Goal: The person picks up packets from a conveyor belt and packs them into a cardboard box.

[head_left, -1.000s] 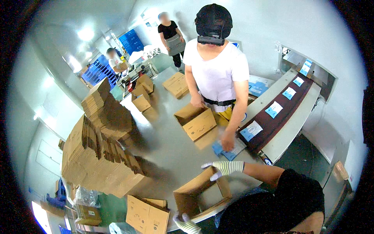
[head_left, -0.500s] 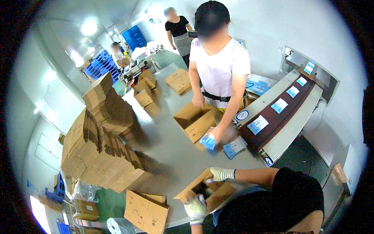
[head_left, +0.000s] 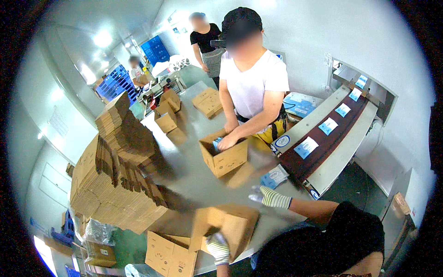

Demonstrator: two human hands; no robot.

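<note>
Left hand, in a white glove with yellow-green and dark stripes: I have it against the left near part of a tan cardboard carton. Contact seems clear; whether the fingers clench the board or only press on it, I cannot tell.

Right hand, in a matching striped glove: released, fingers extended, nothing in its grasp. I log it to the right of the carton and farther off, apart from it, just on the near side of a small pile of flat blue-and-white packets.

Carton position: tilted at the near edge of a grey metal table. Flattened tan cardboard lies just left of it; a tall stack of folded brown cartons stands farther left.

Across the table, I note a co-worker in a white T-shirt, one hand inside an open-topped brown box beside a blue packet. Far right: a dark red conveyor belt carrying spaced blue-and-white packets.
</note>
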